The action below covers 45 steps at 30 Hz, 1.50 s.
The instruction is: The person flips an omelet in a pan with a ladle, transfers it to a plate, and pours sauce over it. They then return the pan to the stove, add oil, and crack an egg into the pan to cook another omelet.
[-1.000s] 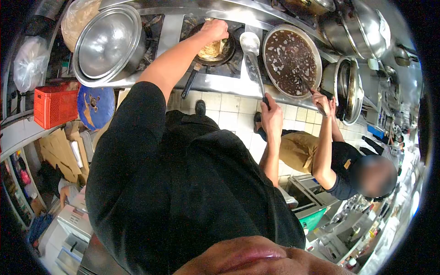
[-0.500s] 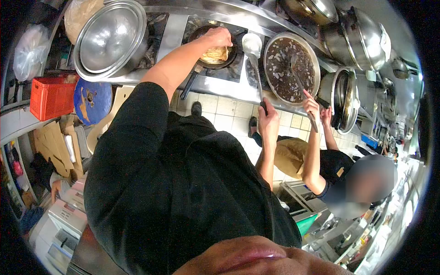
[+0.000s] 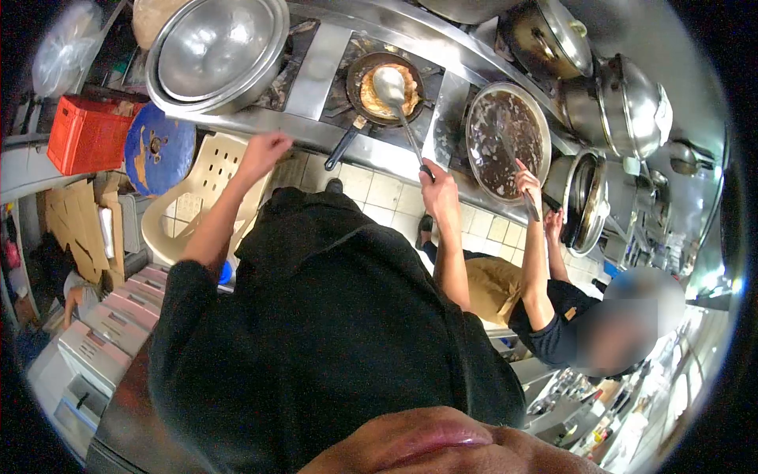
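Note:
In my right hand (image 3: 440, 193) is the dark grip of a long-handled metal ladle (image 3: 407, 126). The ladle's bowl lies over a browned, flat piece of food (image 3: 411, 92) and hides its middle. That food sits in a small dark frying pan (image 3: 383, 62) on the stove. The pan's handle (image 3: 345, 146) points toward me, with neither hand on it. My left hand (image 3: 264, 154) is held in the air left of the pan handle, before the stove's front edge. Its fingers are curled closed, and nothing shows in them.
Large metal bowls (image 3: 217, 55) stand on the left burner. To the right, a co-worker's hand (image 3: 529, 183) holds a utensil in a big pan of dark liquid (image 3: 505, 134). A cream plastic chair (image 3: 217, 162), a blue round stool (image 3: 158, 150) and a red crate (image 3: 87, 138) are at left.
My left hand has left the food in the frying pan and drawn back to the left. My right hand has brought the ladle from beside the pan onto the food.

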{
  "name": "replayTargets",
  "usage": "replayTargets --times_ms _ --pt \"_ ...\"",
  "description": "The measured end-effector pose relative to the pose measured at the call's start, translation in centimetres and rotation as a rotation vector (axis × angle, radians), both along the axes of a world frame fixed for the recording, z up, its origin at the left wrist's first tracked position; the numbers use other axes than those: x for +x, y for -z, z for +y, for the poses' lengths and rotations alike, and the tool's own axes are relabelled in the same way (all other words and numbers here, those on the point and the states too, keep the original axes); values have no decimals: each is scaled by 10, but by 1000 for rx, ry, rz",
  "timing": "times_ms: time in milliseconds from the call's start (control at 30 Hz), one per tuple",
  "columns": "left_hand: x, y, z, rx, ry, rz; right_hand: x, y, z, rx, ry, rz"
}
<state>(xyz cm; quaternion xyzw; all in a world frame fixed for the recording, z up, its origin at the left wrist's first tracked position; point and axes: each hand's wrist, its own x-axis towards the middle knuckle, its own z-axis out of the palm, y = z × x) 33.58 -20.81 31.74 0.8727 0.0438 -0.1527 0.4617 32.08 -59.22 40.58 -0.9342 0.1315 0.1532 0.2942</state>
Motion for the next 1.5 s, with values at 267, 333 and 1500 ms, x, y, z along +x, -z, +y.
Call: replayTargets --times_ms 267,333,1500 --pt "-171 79 89 118 -250 152 19 6 -7 -157 -155 12" --pt "-198 97 103 123 -239 148 28 -23 3 -107 -146 53" --pt "-245 172 133 93 -359 287 11 -6 46 -301 -190 8"
